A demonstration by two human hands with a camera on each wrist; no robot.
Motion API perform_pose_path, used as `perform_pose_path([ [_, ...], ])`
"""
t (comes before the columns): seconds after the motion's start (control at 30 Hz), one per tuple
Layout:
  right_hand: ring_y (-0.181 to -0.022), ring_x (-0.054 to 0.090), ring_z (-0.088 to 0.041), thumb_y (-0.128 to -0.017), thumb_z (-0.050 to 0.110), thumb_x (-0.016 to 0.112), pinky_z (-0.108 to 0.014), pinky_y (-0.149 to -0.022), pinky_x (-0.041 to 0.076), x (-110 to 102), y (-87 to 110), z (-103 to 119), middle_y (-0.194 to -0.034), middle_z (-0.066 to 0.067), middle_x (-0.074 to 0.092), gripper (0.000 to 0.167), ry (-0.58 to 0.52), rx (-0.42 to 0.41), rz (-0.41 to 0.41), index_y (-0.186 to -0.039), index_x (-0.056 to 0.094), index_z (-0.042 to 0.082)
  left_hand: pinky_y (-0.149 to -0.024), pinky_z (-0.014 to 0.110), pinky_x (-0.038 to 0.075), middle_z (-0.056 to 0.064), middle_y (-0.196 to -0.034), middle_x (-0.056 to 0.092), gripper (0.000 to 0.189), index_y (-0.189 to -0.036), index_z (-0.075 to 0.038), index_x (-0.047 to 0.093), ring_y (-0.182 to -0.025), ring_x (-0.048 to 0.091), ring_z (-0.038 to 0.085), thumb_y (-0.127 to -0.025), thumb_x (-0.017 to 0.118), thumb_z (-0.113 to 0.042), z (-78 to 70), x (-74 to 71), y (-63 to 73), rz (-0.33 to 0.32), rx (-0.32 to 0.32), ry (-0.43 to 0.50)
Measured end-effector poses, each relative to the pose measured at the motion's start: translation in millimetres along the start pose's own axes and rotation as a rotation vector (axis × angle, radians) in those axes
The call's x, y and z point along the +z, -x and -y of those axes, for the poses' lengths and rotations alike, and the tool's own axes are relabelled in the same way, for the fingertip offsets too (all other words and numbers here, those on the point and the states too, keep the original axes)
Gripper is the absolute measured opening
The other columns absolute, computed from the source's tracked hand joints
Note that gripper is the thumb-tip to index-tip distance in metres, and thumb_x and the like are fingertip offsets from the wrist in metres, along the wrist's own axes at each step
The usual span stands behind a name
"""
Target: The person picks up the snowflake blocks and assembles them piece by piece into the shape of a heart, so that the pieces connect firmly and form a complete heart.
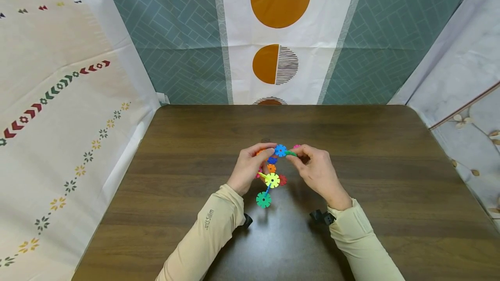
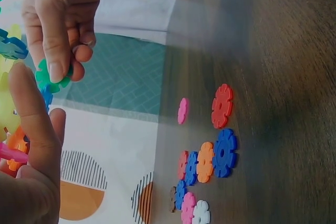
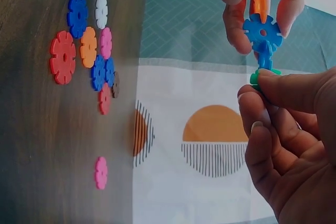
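pinching green disc (image 1: 291, 153), right hand (image 1: 321, 172); left hand (image 1: 248, 166) gripping linked discs (image 1: 272, 180); table sides (image 1: 135, 166) far

My left forearm (image 1: 205, 240): sleeved, in from lower left, angled up and rightward.
My right forearm (image 1: 363, 240): sleeved, in from lower right, angled up and leftward.
My left hand (image 1: 246, 166): raised, gripping between thumb and fingers, tips toward my right.
My right hand (image 1: 318, 170): raised, thumb (image 3: 296, 88) and index finger pinching, other fingers curled under.
Hand spacing: fingertips near each other, apart.
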State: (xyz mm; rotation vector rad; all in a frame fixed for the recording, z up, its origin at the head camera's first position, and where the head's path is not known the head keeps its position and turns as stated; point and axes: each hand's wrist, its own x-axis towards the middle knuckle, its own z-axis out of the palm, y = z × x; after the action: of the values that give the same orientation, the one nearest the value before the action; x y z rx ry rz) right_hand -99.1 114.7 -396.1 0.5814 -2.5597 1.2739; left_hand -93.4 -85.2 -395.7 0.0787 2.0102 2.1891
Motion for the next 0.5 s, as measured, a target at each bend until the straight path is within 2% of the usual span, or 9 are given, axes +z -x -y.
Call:
perform_pose_path([
  [0.2, -0.059, 0.053, -0.012, -0.083, 0.017, 0.077, -0.025, -0.051, 0.047, -0.5, -0.5, 3.2, -0.078, 0.003, 0.068, 0.015, 0.013, -0.011, -0.011, -0.093, 0.072, 0.008, -0.045, 0.024, 0.046, 0.006, -0.07, 0.055, 0.034, -0.124, -0.009, 0.067, -0.048, 0.052, 0.017, -0.095, 0.064, -0.027, 0.4, 1.0, -0.7, -0.005, 0.003, 0.009],
  [0.5, -0.059, 0.053, -0.012, -0.081, 0.015, 0.078, -0.025, -0.051, 0.048, -2.6, -0.1, 6.8, -0.079, 0.002, 0.069, 0.015, 0.024, -0.008, -0.014, -0.093, 0.073, 0.007, -0.044, 0.025, 0.047, 0.009, -0.059, 0.051, 0.026, -0.117, -0.016, 0.071, -0.047, 0.05, 0.018, -0.095, 0.064, -0.026, 1.7, 2.4, -0.2, -0.016, 0.005, 0.011],
])
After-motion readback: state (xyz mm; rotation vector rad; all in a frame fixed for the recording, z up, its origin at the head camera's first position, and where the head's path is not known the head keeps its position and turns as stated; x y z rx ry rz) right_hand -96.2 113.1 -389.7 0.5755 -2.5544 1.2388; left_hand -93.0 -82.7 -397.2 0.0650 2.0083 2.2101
